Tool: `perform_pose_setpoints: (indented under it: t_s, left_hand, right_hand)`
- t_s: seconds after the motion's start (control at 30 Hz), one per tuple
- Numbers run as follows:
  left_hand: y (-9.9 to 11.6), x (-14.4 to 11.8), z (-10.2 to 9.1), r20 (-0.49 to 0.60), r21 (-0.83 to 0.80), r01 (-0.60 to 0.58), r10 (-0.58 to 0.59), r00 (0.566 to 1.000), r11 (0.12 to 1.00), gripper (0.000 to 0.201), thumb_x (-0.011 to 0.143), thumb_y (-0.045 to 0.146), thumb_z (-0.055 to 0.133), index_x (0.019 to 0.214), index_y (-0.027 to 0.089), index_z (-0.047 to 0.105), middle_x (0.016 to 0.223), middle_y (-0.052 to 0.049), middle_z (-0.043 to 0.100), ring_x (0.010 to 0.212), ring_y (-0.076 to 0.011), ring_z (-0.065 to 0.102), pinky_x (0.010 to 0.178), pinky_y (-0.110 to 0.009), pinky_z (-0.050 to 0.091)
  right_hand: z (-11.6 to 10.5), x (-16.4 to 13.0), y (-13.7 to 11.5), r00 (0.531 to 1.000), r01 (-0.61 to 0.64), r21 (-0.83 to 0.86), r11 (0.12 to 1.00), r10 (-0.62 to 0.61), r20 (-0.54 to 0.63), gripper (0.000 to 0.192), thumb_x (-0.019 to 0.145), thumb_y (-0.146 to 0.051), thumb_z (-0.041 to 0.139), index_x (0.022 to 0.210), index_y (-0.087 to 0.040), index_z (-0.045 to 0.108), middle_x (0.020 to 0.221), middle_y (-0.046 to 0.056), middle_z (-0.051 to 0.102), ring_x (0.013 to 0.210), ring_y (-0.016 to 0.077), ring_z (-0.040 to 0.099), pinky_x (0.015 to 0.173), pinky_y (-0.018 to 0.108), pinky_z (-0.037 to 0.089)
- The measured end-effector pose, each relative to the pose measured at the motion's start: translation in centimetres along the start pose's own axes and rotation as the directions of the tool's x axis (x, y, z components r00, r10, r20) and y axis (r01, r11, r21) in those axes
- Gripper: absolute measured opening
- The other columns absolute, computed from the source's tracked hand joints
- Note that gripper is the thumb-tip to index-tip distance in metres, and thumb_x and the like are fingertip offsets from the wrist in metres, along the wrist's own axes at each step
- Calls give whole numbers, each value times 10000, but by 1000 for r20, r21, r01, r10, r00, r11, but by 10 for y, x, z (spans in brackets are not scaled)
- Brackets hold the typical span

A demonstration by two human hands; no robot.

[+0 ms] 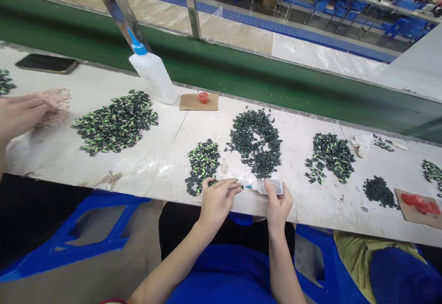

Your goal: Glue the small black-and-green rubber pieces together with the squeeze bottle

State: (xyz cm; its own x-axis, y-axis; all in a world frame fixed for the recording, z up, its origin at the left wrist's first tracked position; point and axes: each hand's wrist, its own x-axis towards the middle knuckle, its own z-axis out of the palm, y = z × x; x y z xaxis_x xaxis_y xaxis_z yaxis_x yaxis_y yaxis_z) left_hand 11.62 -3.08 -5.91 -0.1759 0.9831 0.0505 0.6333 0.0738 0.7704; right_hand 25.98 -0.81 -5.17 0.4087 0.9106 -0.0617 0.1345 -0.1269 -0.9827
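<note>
My left hand [218, 201] pinches a small black-and-green piece [241, 186] between thumb and fingers, just over the front of the white table. In my right hand [278, 205] is a small clear squeeze bottle [271, 187], lying sideways with its blue nozzle [249, 186] pointing left at the piece. Nozzle and piece are very close; whether they touch I cannot tell. Left of my left hand is a pile of black-and-green pieces [204, 161]. Behind both hands spreads a heap of small dark green pieces [257, 139].
A larger white bottle with a blue tip [154, 75] stands at the back, near cardboard [188, 102] bearing a red cup [203, 97]. More black-and-green piles [117, 122] lie left and right [333, 157]. A co-worker's hand [22, 113] reaches into pinkish pieces [57, 106]. A phone [47, 63] lies behind.
</note>
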Motion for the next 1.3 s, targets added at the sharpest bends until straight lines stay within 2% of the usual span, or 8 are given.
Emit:
perform_pose_setpoints:
  t_s: [0.47,0.73,1.3]
  left_hand:
    - [2,2,-2,5,29,-6,5,1000,1000,125,800,148,657,875,245,635,846,-3,771,867,-218,711,955,-496,321]
    - [1,1,-1,-3,17,-3,3,1000,1000,128,785,140,677,854,241,637,847,-3,771,872,-230,710,958,-496,310]
    - [1,0,-1,8,8,7,-7,1000,1000,91,813,177,626,872,242,651,856,-13,771,884,-229,708,974,-494,296]
  right_hand:
    - [-2,2,6,999,24,-11,1000,-24,36,362,670,-503,699,631,-162,582,572,-12,595,561,145,520,543,257,407]
    - [-2,2,3,999,27,-12,1000,-26,31,371,663,-492,701,577,-174,531,516,-40,526,517,119,460,509,241,367]
    - [-3,0,2,1000,27,39,999,-28,5,353,662,-454,713,572,-177,513,529,-47,501,526,114,451,510,237,371]
